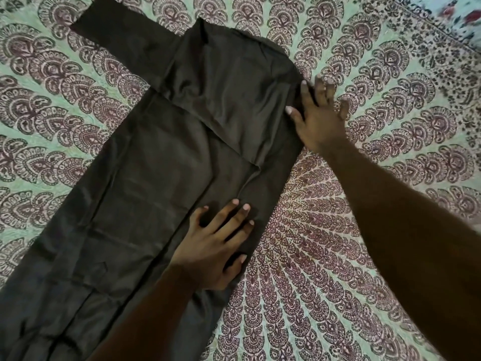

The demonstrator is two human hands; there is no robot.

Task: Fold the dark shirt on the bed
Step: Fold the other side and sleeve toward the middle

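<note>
The dark shirt (156,165) lies flat and long on the bed, collar end far from me, hem running off the lower left. One sleeve (109,32) stretches out to the upper left. The right side is folded in over the body, its sleeve lying down the middle. My left hand (216,243) presses flat on the shirt's right folded edge, fingers spread. Farther up, my right hand (320,115) rests with fingers spread at the right shoulder edge, partly on the cloth and partly on the bedsheet.
The bedsheet (364,230) is pale green with a dense maroon paisley print and covers the whole view. A floral cloth (458,11) shows at the top right corner.
</note>
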